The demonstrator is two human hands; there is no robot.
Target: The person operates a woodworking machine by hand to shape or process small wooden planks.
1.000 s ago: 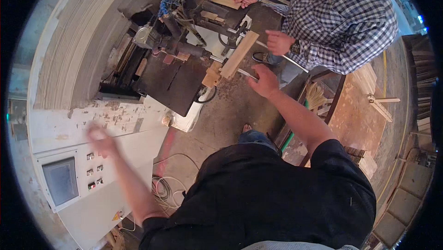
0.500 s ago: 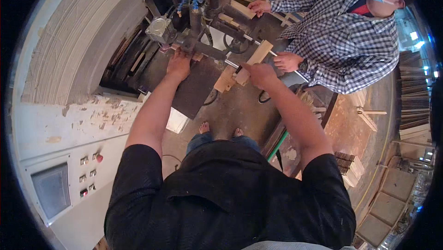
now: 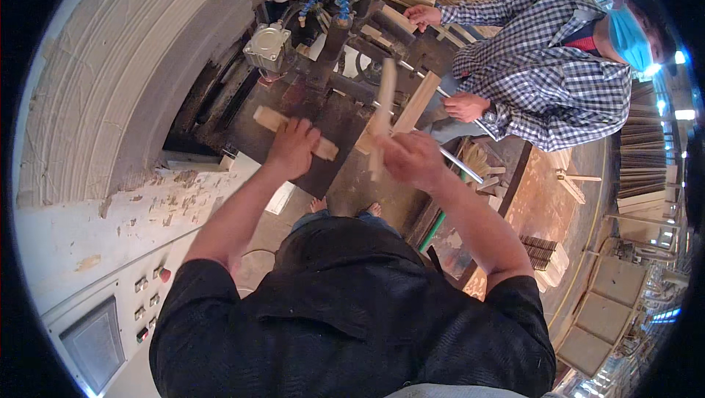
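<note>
My left hand (image 3: 292, 150) is closed over a short wooden piece (image 3: 268, 118), whose two ends stick out on either side of the fingers. It is above the dark metal table (image 3: 246, 130) of a woodworking machine. My right hand (image 3: 415, 159) grips a slim wooden piece (image 3: 385, 93), held up and smeared by motion. Just behind it, a flat wooden bar (image 3: 418, 102) lies across the machine's steel rod. The machine's grey motor (image 3: 268, 47) and blue coiled hose (image 3: 343, 5) are beyond my left hand.
A co-worker in a checked shirt (image 3: 543, 60) stands at the far right, one hand (image 3: 464, 107) near the steel rod (image 3: 470, 170). To the left is a control panel (image 3: 92, 335) with knobs. Stacked wooden pieces (image 3: 545, 260) rest on a brown table (image 3: 547, 211) at right.
My left hand has come back from beside the machine head, now with a wooden piece. My right hand has lifted a wooden piece off the pieces at the rod. The view has shifted slightly.
</note>
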